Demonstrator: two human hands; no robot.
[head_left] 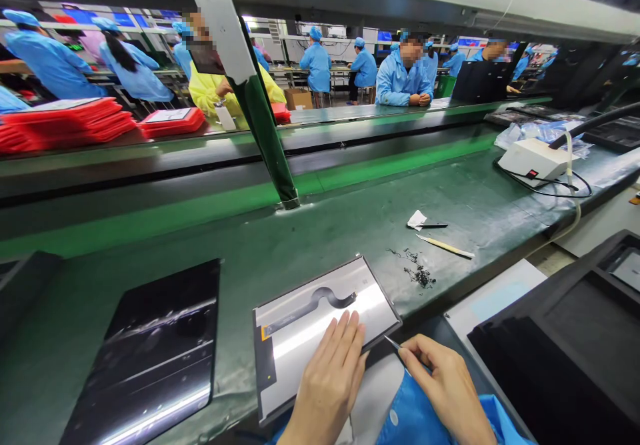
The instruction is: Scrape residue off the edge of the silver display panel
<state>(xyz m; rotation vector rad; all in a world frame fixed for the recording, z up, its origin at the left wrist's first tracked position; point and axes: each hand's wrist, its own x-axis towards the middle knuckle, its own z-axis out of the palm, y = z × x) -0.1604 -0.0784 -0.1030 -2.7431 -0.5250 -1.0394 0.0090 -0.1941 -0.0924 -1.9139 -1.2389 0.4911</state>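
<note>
The big room was full of people in blue (315, 68), and red stacks (70, 125) sat on the far bench. I stood near a green table (350, 225). A silver panel (305, 345) lay on it, right at the near edge, with a dark ribbon (290, 319) on top. The left hand (330, 378) lay flat on the panel, fingers straight and close together, gripping nothing. The right hand (437, 368) pinched a thin, pointy tool (393, 343). Its tip was by the panel's edge, but I could not tell if they touched. Past the panel were black bits (423, 277) and a yellow stick (445, 246). A shiny black sheet (160, 351) lay to the left, apart from the panel.
</note>
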